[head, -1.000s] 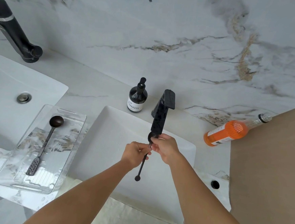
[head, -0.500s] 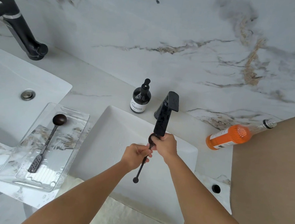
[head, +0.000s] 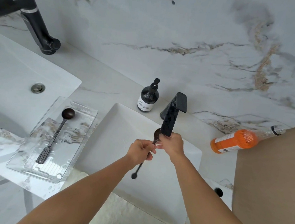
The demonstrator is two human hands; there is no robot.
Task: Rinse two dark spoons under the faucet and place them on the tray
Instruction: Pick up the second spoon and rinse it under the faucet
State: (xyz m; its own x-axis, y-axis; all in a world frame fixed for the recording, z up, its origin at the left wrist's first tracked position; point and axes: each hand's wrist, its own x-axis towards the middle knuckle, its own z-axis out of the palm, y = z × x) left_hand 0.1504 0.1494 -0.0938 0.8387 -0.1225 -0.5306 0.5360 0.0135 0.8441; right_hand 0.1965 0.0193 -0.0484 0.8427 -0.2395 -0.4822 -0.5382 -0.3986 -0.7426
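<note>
Spoon in hand: second spoon (head: 156, 136) sits right under the spout of the faucet (head: 171, 117), bowl up by the spout, stem slanting down toward the person, round tip (head: 134, 176) hanging over the sink (head: 117, 127).
Left hand: left hand (head: 141, 151) is closed around the stem at mid-length, fingers pinched on it.
Right hand: right hand (head: 171, 144) is curled at the neck just below the bowl, fingertips on the spoon; looks like rubbing, though that is a guess.
Water: no stream can be made out, so I cannot tell if the faucet runs.
Look of it: dark, slim stem, small round bowl, ball at the tail end; the lower part is blurred.
Done: first spoon (head: 55, 134) already lies in the clear tray (head: 87, 130), bowl away from the person, perforated flat end near, lying lengthwise.
Tray spot: on the counter left of the sink, just beside its rim.
Left to do: finish this rinse, then carry the spoon left and lay it beside the first. Roughly past halfway, by my reckoning.
Around: soap bottle (head: 147, 98) stands behind the sink; orange bottle (head: 236, 141) lies on its side to the right, well apart.
</note>
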